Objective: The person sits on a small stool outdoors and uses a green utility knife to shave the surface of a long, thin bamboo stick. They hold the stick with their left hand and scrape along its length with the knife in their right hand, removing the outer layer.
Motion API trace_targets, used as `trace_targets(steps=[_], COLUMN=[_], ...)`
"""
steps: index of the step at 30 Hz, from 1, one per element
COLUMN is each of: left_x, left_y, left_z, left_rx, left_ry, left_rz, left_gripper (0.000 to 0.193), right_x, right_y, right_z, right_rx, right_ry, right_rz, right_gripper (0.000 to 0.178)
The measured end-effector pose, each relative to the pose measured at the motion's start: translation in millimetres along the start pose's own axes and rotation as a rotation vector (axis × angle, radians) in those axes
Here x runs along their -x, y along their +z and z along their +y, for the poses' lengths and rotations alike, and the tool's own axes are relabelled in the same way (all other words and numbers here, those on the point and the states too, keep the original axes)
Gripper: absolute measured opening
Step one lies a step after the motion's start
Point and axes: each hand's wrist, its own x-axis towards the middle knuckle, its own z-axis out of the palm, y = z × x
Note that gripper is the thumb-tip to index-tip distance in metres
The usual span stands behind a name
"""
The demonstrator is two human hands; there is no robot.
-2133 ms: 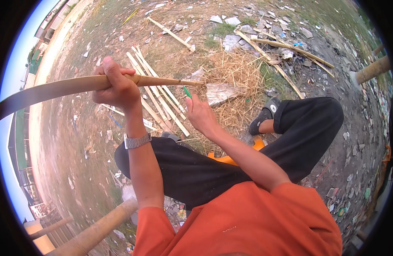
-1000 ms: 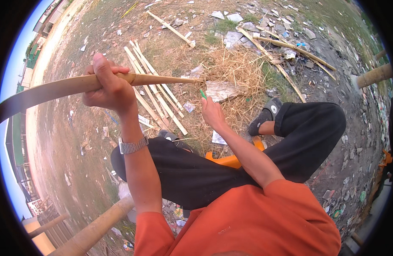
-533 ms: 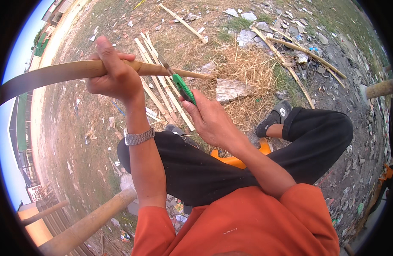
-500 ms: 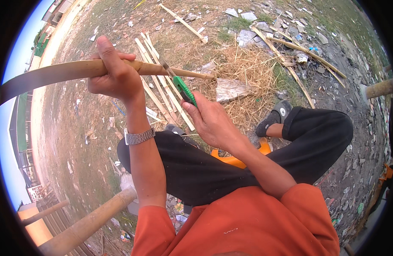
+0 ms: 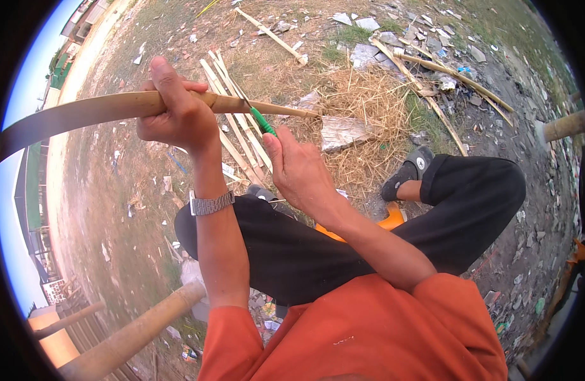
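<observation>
My left hand [image 5: 180,113], below a metal-banded watch, grips a long bamboo strip [image 5: 83,113], thumb pointing up. The strip runs from the left rim across to the right, its narrow end resting at a weathered wooden block [image 5: 344,134]. In my right hand [image 5: 303,168] is a green-handled utility knife [image 5: 262,120], the fingers wrapped round its handle. Its blade meets the strip just right of my left hand, by a node; the exact contact is too small to tell. Straw shavings [image 5: 375,101] lie heaped around the block.
Several split bamboo strips [image 5: 240,136] lie on the ground behind the knife. More bamboo pieces [image 5: 454,73] and broken tile rubble lie at the far right. An orange plastic piece [image 5: 392,219] shows between my legs. A thick bamboo pole [image 5: 137,330] stands at the lower left.
My right hand has drawn slightly back left and turned, tilting the knife so its handle shows narrower. My left hand and the strip have shifted a little to the right.
</observation>
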Motion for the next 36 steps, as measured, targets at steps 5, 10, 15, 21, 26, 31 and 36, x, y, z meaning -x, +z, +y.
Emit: trace_targets(steps=[5, 10, 15, 21, 26, 31, 36], left_x=[-4.5, -6.5, -4.2, 1.8, 0.5, 5.4, 2.1], left_y=[-4.8, -7.0, -5.4, -1.3, -2.3, 4.5, 1.2], left_z=[-7.4, -5.8, -4.6, -1.0, 5.7, 5.0, 1.4], left_rx=[0.04, -0.012, 0.038, 0.046, 0.07, 0.102, 0.118], left_ry=[-0.023, -0.018, -0.03, -0.017, -0.071, -0.071, -0.052], left_rz=[0.018, 0.017, -0.008, -0.029, -0.027, -0.025, -0.057], left_gripper=[0.039, 0.039, 0.039, 0.038, 0.037, 0.036, 0.035], right_x=[-10.2, -4.5, -6.2, 3.2, -0.3, -3.7, -9.5], right_y=[8.9, 3.1, 5.3, 8.6, 5.3, 15.7, 8.6], right_z=[5.5, -7.3, 35.1, 24.6, 50.7, 53.9, 79.4], right_rx=[0.068, 0.088, 0.122, 0.073, 0.125, 0.061, 0.091], right_ry=[-0.044, -0.028, 0.048, 0.034, 0.14, 0.093, 0.151], right_rz=[0.012, -0.007, 0.006, 0.024, -0.024, 0.04, -0.012], right_gripper=[0.031, 0.031, 0.031, 0.033, 0.034, 0.036, 0.034])
